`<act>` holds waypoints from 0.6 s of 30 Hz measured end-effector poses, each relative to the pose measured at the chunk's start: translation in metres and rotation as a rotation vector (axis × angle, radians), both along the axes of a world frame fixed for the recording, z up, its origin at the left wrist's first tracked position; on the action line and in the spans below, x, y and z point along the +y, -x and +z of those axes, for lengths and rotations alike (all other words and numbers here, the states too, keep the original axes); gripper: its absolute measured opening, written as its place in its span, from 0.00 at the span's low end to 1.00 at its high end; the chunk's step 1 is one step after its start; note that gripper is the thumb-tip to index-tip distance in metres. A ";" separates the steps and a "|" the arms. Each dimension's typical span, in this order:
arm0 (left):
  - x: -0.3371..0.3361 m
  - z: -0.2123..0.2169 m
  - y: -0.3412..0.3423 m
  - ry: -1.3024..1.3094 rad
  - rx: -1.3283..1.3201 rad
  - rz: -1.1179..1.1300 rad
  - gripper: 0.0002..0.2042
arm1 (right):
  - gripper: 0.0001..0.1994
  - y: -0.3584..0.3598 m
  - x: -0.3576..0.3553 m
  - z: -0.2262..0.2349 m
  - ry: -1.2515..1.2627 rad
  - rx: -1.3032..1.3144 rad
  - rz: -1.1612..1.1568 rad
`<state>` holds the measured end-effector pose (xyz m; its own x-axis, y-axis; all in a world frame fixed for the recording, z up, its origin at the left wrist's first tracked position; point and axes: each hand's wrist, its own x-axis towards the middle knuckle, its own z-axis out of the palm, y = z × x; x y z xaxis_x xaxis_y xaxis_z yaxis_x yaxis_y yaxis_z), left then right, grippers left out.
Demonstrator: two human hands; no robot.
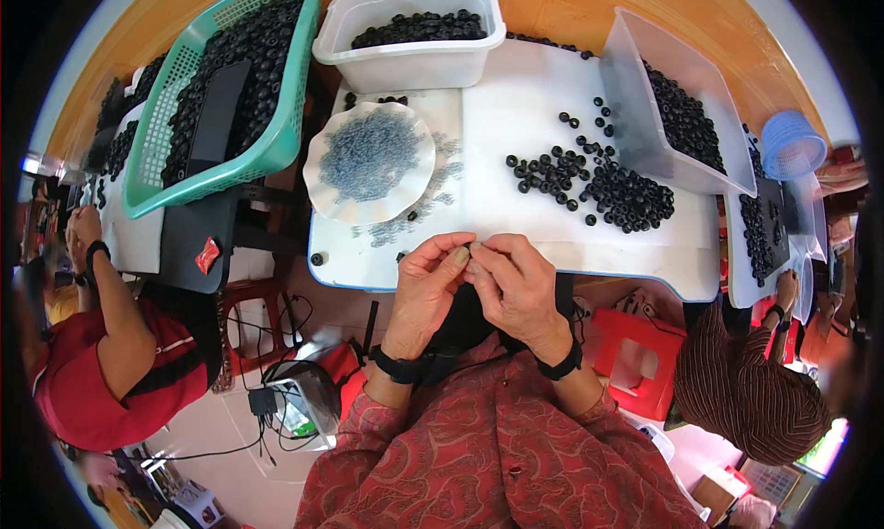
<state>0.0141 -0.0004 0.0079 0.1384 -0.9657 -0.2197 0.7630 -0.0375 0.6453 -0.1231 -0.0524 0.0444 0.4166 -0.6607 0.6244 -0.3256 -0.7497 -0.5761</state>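
My left hand (426, 283) and my right hand (517, 285) meet just in front of the table's near edge, fingertips pinched together. A small dark thing shows between them, mostly covered by the fingers. Beyond them, on the white tabletop (497, 161), lie loose black round pieces with center holes (629, 197), heaped at the right. To the left, a white scalloped plate (322, 190) holds a mound of tiny grey translucent pieces (368, 151), some spilled beside it. A few single black pieces (317, 259) sit near the front edge.
A white tub (410, 71) of black pieces stands at the back, and a tilted clear bin (635, 96) at the right. A green basket (293, 115) full of them is at the left. People work on both sides (110, 363); a red stool (645, 345) stands below.
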 end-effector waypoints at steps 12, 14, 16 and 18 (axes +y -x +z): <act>-0.014 -0.006 0.014 0.010 -0.026 -0.035 0.11 | 0.12 0.015 0.000 0.003 -0.087 0.099 -0.063; -0.015 -0.009 0.014 0.033 0.000 -0.046 0.11 | 0.10 0.014 0.001 0.001 -0.212 -0.031 -0.092; -0.017 -0.011 0.014 0.054 0.022 -0.074 0.11 | 0.09 0.016 0.000 0.001 -0.193 -0.032 -0.087; -0.017 -0.011 0.015 0.050 0.006 -0.073 0.11 | 0.09 0.017 -0.001 0.002 -0.176 -0.032 -0.081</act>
